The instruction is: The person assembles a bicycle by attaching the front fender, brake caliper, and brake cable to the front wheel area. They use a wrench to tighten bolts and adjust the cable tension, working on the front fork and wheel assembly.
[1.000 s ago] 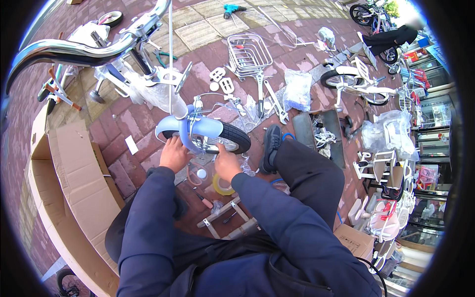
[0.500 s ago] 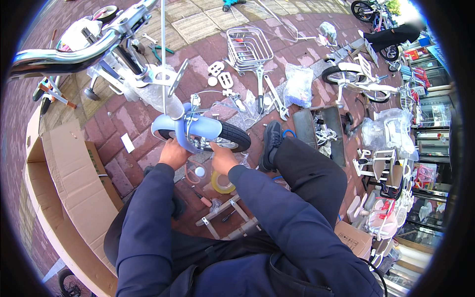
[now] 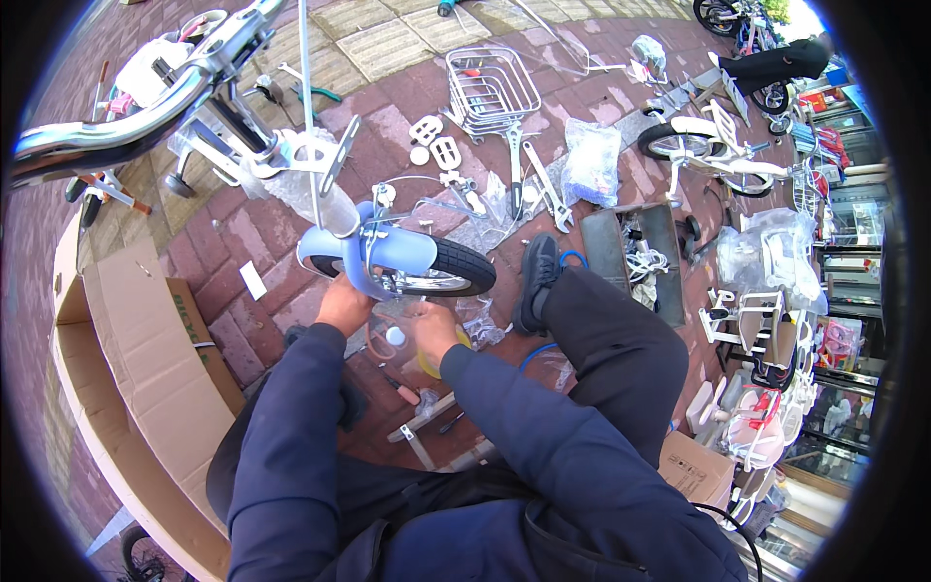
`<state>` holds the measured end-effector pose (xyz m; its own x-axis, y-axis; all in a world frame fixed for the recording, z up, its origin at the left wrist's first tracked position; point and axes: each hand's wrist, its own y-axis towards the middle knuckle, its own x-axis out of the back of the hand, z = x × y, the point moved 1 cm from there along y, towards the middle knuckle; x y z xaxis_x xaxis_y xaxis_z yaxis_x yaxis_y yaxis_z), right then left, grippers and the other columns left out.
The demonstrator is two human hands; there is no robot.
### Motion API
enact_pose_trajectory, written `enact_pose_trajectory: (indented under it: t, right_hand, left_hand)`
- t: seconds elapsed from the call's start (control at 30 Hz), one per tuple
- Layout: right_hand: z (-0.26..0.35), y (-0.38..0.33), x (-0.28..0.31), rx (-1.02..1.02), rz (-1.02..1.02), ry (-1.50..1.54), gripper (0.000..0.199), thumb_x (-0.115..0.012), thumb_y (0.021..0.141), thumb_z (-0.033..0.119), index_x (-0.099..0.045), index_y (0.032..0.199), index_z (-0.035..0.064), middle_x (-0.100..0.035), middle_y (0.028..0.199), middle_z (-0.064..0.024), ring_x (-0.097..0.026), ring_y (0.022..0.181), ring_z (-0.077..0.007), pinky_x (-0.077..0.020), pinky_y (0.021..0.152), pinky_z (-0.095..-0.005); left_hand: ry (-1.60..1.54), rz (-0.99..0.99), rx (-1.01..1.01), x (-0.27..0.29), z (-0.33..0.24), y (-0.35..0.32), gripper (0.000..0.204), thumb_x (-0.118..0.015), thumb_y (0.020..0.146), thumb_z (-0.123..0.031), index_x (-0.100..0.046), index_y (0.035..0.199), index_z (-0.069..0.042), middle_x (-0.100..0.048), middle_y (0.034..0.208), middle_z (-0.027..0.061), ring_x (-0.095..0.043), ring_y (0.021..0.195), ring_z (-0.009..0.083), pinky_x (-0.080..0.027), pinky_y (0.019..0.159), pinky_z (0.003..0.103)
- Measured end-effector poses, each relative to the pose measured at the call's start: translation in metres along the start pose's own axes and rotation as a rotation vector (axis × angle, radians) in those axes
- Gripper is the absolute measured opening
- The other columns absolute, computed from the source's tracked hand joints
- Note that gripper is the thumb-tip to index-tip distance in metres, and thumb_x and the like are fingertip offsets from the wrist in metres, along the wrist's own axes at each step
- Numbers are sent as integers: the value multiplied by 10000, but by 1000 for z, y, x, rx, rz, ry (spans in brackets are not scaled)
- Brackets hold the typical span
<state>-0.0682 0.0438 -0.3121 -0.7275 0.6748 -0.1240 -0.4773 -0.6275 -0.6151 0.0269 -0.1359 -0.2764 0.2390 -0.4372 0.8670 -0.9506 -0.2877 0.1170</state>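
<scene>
In front of me stands a small bicycle with a chrome handlebar (image 3: 126, 128), a light-blue fork (image 3: 363, 270) and a light-blue mudguard (image 3: 405, 250) over its black-tyred front wheel (image 3: 467, 269). My left hand (image 3: 344, 307) is closed at the lower left of the fork; its fingertips are partly hidden behind it. Just below the wheel, apart from the tyre, my right hand (image 3: 433, 328) has its fingers pinched together. Whatever it may hold is too small to make out. A roll of yellow tape (image 3: 427, 362) lies partly behind that hand.
An opened cardboard box (image 3: 145, 349) stands at left. Ahead lie a wire basket (image 3: 493, 89), pedals (image 3: 444, 151), an adjustable wrench (image 3: 515, 170) and a bubble-wrapped bag (image 3: 592, 165). A metal toolbox (image 3: 603, 257) is beside my right foot. Another small white bicycle (image 3: 713, 145) lies beyond.
My right hand has drawn down and slightly right, away from the wheel, with its fingers now pinched. My left hand stays by the fork. The whole view has shifted slightly.
</scene>
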Motion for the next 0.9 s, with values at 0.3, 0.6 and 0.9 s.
enact_pose_trajectory:
  t: [0.3,0.6,0.9]
  right_hand:
    - [10,6,-30,-170,-27,391,283,-507,949,-4,-526,1223,-75,-666,1093,-200,-705,974,-286,-588,807,-368]
    - [14,-4,-42,-193,-128,290,139,-569,969,95,-629,914,-18,-686,795,-105,-698,650,-199,-567,563,-312]
    - [15,-4,-36,123,-204,-448,327,-607,937,272,-674,790,-12,-692,749,-173,-702,696,-305,-546,685,-439]
  left_hand:
    - [4,25,3,2,-1,-3,523,-676,808,-131,-564,1311,-42,-644,1033,178,-634,956,385,-507,828,482]
    - [4,34,8,0,1,-1,444,-644,803,-113,-592,1236,-29,-677,1020,187,-644,916,409,-513,784,512]
    - [-92,26,67,1,-2,1,405,-658,795,-44,-596,1195,-42,-661,1047,221,-626,938,450,-508,808,521]
